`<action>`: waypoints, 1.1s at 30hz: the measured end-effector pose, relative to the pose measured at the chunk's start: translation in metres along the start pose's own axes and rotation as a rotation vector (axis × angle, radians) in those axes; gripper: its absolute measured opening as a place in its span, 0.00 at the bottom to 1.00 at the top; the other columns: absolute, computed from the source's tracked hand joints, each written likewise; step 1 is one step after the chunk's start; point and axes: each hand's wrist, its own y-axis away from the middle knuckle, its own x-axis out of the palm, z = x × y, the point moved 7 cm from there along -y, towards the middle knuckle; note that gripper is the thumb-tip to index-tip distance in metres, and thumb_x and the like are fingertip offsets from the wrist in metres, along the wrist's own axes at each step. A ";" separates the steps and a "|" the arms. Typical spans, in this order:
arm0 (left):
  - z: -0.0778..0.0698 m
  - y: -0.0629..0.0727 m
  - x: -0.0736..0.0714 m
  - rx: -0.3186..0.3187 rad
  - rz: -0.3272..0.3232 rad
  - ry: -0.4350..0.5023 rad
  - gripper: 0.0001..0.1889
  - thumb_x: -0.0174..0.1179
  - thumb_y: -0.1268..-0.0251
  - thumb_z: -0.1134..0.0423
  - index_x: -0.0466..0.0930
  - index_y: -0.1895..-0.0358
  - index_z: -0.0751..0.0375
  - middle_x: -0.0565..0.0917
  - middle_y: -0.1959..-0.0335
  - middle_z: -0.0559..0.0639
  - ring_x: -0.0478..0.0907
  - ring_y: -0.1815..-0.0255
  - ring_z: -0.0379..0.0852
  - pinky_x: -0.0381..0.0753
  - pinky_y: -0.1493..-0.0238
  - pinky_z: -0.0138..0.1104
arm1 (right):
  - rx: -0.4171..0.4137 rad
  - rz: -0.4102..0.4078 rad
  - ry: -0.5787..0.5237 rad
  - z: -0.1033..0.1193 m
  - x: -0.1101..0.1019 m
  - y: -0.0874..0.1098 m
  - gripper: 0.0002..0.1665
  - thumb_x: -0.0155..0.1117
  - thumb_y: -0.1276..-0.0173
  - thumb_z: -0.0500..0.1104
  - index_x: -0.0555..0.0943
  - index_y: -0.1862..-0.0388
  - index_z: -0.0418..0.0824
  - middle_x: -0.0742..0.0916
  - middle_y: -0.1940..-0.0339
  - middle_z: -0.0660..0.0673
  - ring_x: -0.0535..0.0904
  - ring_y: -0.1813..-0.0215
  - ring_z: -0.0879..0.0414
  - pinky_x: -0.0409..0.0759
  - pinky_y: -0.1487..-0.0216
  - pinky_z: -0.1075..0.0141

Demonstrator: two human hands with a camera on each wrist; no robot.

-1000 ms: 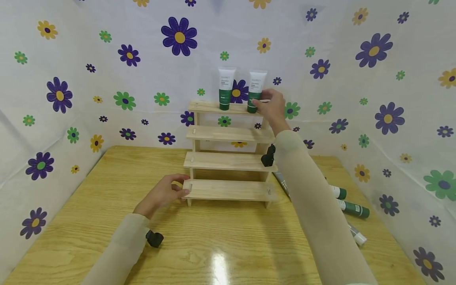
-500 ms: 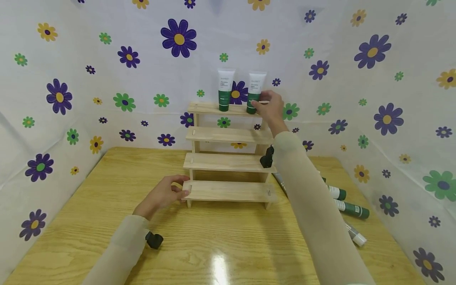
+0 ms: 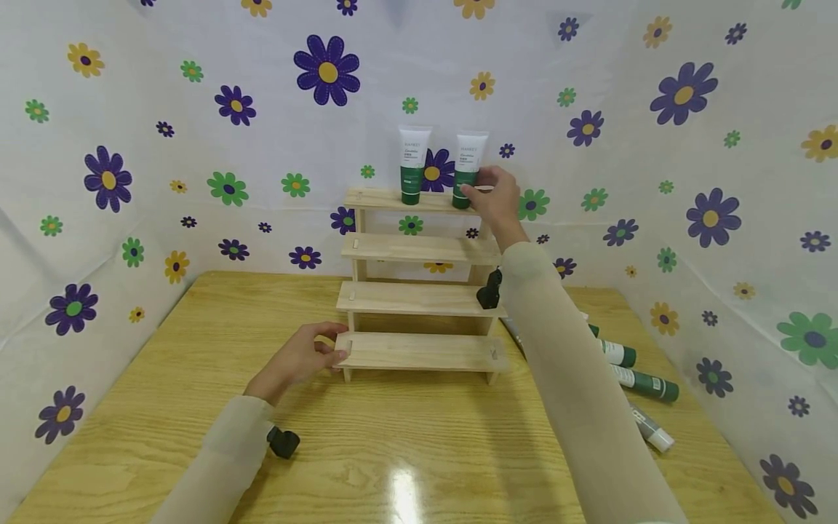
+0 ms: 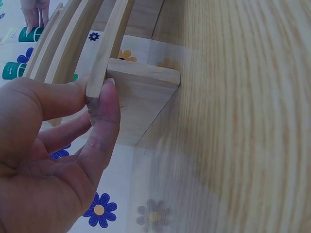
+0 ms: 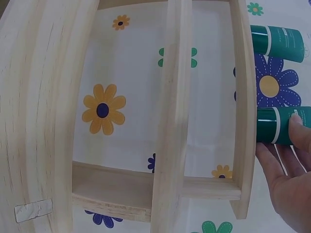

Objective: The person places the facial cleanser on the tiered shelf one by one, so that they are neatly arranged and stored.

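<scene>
Head view: 4-tier wooden step rack [image 3: 419, 298] stands on the desk [image 3: 196, 407], toward its rear edge, backed by flower-print sheeting [image 3: 196, 109].

Left hand [image 3: 297, 358]: at the rack's lowest step, left end. Thumb and forefinger pinch the step's end; left wrist view confirms, w/ thumb [image 4: 104, 121] pressed on the board edge and other fingers curled loosely beneath.

Right hand [image 3: 500, 195]: raised to the rack's top step, right end. Fingers grip the right tube [image 3: 468, 169] at its green lower part. Tube is upright, cap down, resting on the top step. Right wrist view shows fingertips [image 5: 297, 127] on the tube's green band; the rest of the hand runs out of frame.

Left tube [image 3: 412, 164]: same type, upright on the top step, just beside the held one, not touching it.

Right of the rack, lying on the desk: several more green-and-white tubes [image 3: 644, 384], partly hidden behind the right forearm; exact count cannot be told.

Middle two steps of the rack carry no visible items. Black wrist-mounted units show on both forearms.
</scene>
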 end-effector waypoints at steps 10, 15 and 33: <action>-0.002 0.001 0.000 -0.001 0.001 -0.007 0.27 0.63 0.27 0.69 0.69 0.27 0.67 0.76 0.42 0.66 0.84 0.59 0.43 0.89 0.57 0.42 | 0.004 0.004 -0.007 0.000 0.002 0.000 0.27 0.66 0.25 0.41 0.74 0.30 0.38 0.82 0.32 0.38 0.82 0.34 0.46 0.81 0.33 0.60; -0.002 0.001 0.000 -0.003 0.006 -0.006 0.28 0.62 0.27 0.69 0.69 0.27 0.68 0.76 0.41 0.67 0.84 0.59 0.43 0.89 0.56 0.42 | -0.001 0.005 -0.019 0.000 0.002 0.000 0.27 0.66 0.25 0.41 0.74 0.30 0.38 0.82 0.32 0.38 0.81 0.34 0.46 0.82 0.34 0.60; 0.002 -0.001 0.000 -0.022 -0.001 -0.028 0.27 0.62 0.27 0.68 0.69 0.27 0.65 0.75 0.39 0.66 0.84 0.58 0.44 0.89 0.57 0.40 | 0.043 0.074 -0.066 -0.005 -0.004 0.002 0.34 0.63 0.23 0.45 0.66 0.24 0.38 0.79 0.29 0.35 0.79 0.31 0.44 0.82 0.34 0.59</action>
